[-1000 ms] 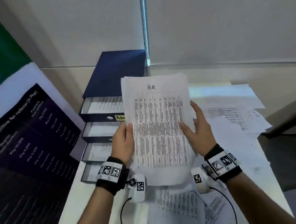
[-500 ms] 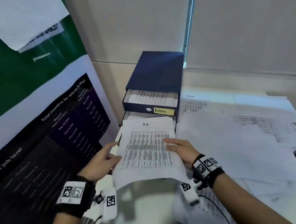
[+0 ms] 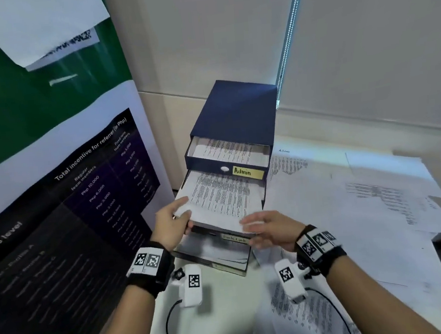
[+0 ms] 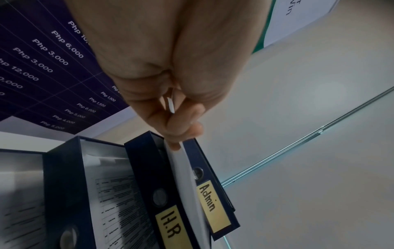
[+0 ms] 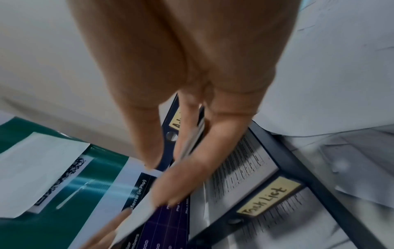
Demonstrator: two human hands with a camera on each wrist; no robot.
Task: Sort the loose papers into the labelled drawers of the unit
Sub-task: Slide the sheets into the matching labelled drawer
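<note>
**Sheet over the H.R drawer**

On a white table (image 3: 223, 317) strewn with loose papers (image 3: 358, 207), a navy drawer unit (image 3: 235, 111) — drawers pulled out in steps. Across the second drawer (image 4: 149, 182), labelled H.R, a printed sheet (image 3: 219, 196). Left hand (image 3: 169, 224) pinching its near left corner — right hand (image 3: 270, 229) blurred at the near edge, fingers outstretched.
</note>
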